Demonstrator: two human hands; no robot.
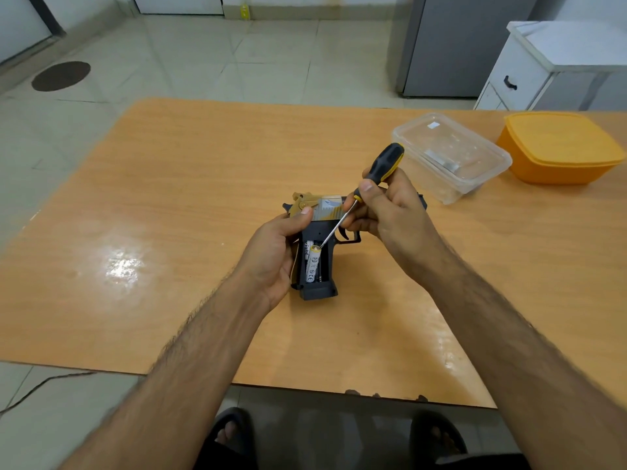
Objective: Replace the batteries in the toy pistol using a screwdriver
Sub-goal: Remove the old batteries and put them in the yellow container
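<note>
Both hands work just above the counter (190,184): the left hand (271,252) is wrapped around the toy pistol (317,266), grip pointing toward the person and battery bay uncovered. The right hand (383,205) is closed on the screwdriver (369,184), its tip touching the top end of a battery (312,264) seated in that bay. Beyond the pistol, to its right, a clear container (451,154) sits beside an orange lidded tub (556,147).

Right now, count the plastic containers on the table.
2. A clear container sits at the table's far right, beyond the right hand; an orange lidded container sits beside it, nearer the right edge. Nothing seems hidden.
</note>
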